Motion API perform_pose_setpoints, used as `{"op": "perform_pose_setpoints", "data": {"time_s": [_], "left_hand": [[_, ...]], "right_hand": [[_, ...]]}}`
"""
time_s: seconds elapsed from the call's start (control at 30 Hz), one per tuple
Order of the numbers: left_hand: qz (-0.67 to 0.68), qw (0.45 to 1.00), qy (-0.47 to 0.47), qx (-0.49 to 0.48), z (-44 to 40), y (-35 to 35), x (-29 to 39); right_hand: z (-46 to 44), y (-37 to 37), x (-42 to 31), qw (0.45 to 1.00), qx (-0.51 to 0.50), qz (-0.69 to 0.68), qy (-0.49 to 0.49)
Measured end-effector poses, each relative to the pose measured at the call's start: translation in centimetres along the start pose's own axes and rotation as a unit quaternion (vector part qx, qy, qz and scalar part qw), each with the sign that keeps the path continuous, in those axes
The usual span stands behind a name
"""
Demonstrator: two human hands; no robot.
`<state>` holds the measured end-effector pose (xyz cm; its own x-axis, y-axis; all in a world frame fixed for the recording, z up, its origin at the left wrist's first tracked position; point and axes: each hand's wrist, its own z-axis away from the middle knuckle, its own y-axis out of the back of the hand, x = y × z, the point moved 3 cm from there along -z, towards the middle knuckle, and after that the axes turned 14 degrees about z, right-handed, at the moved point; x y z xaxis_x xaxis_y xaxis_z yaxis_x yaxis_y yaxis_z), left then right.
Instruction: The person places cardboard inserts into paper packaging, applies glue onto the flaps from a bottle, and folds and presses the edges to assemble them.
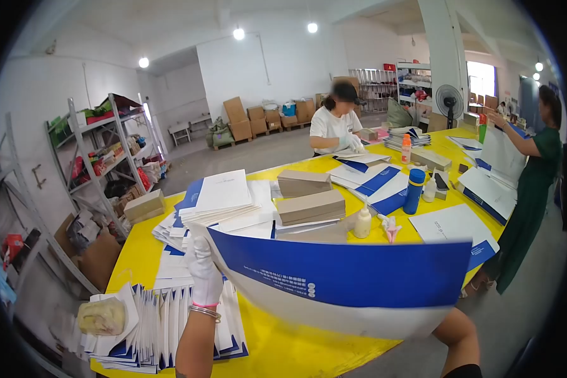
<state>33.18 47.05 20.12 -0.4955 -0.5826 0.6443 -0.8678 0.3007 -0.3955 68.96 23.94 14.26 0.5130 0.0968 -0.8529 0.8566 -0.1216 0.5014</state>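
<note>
A large blue-and-white printed paper sheet [340, 271] is held up, bowed, above the table's near side. My left hand [205, 274], in a white glove with bracelets at the wrist, grips its left edge. Behind the sheet's right end, my right hand is hidden; only the wrist and forearm [457, 331] show below it. Left of my left forearm, several folded white-and-blue paper pieces [160, 327] stand packed in a row, a yellowish lump [101, 316] on their left end. A stack of white folded pieces [223, 195] lies beyond my left hand.
Grey board stacks [312, 206], a cream squeeze bottle [363, 222], a blue bottle [414, 191] and an orange-capped bottle [406, 148] stand on the yellow table [283, 343]. One person [337, 126] works across it; another [535, 157] stands at right holding a sheet. Metal shelves [101, 145] line the left.
</note>
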Motion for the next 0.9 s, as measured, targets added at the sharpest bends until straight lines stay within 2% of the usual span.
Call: {"op": "perform_pose_setpoints", "data": {"time_s": [0.07, 0.13, 0.2, 0.23, 0.3, 0.33, 0.37, 0.43, 0.47, 0.53, 0.6, 0.63, 0.7, 0.73, 0.77, 0.83, 0.87, 0.9], "left_hand": [[0.005, 1.0, 0.021, 0.004, 0.4, 1.1, -1.5], [0.09, 0.989, 0.121, 0.002, 0.5, 2.6, -4.7], [0.038, 0.977, 0.207, -0.045, 0.8, 3.5, -6.0], [0.037, 0.976, 0.21, -0.045, 1.2, 4.0, -5.5], [-0.078, 0.92, 0.327, -0.202, 2.8, 3.9, -4.5], [-0.062, 0.934, 0.306, -0.175, 3.3, 3.2, -3.5], [-0.061, 0.932, 0.312, -0.173, 4.0, 3.6, -3.3], [-0.166, 0.931, 0.315, -0.081, 5.5, 6.0, -2.9], [-0.15, 0.941, 0.29, -0.086, 6.3, 6.2, -2.2], [-0.176, 0.937, 0.29, -0.081, 8.2, 6.7, -1.5], [-0.19, 0.939, 0.283, -0.054, 11.0, 6.5, -1.0], [-0.192, 0.93, 0.308, -0.056, 12.8, 5.6, -0.6], [-0.082, 0.954, 0.287, -0.013, 15.7, 3.6, 0.6], [-0.102, 0.933, 0.342, 0.036, 18.7, 5.7, -0.3], [-0.103, 0.928, 0.357, 0.036, 20.8, 5.9, -0.8], [-0.234, 0.889, 0.392, 0.041, 24.7, 5.1, -1.5], [-0.238, 0.884, 0.4, 0.039, 26.6, 4.0, -1.9], [-0.359, 0.877, 0.314, 0.059, 28.2, 2.9, -1.7]], "right_hand": [[1.5, 0.6, 0.4, 0.994, 0.035, 0.103, 0.004], [2.5, 0.7, 0.7, 0.978, 0.059, 0.201, 0.004], [2.4, 0.7, 1.0, 0.955, 0.076, 0.285, 0.008], [2.1, 0.6, 1.3, 0.944, 0.082, 0.32, 0.01], [0.4, 0.6, 2.7, 0.932, 0.094, 0.35, 0.012], [-0.7, 0.9, 4.0, 0.935, 0.1, 0.341, 0.013], [-2.0, 1.3, 5.9, 0.943, 0.105, 0.314, 0.015], [-4.5, 2.9, 10.5, 0.971, 0.119, 0.2, 0.052], [-4.7, 4.0, 10.9, 0.98, 0.117, 0.133, 0.09], [-0.9, 5.1, 5.6, 0.987, 0.104, -0.008, 0.122], [2.5, 3.8, 2.7, 0.956, 0.139, -0.252, 0.052], [3.6, 3.3, 2.1, 0.949, 0.185, -0.256, 0.019], [5.4, 1.1, 2.6, 0.95, 0.281, -0.109, -0.081], [5.8, 0.0, 3.1, 0.943, 0.305, -0.061, -0.122], [6.0, -0.7, 3.6, 0.936, 0.313, -0.032, -0.161], [6.9, -3.0, 7.1, 0.923, 0.303, 0.074, -0.224], [7.3, -4.6, 9.4, 0.919, 0.319, 0.086, -0.215], [7.5, -6.0, 11.0, 0.897, 0.353, 0.169, -0.204]]}}
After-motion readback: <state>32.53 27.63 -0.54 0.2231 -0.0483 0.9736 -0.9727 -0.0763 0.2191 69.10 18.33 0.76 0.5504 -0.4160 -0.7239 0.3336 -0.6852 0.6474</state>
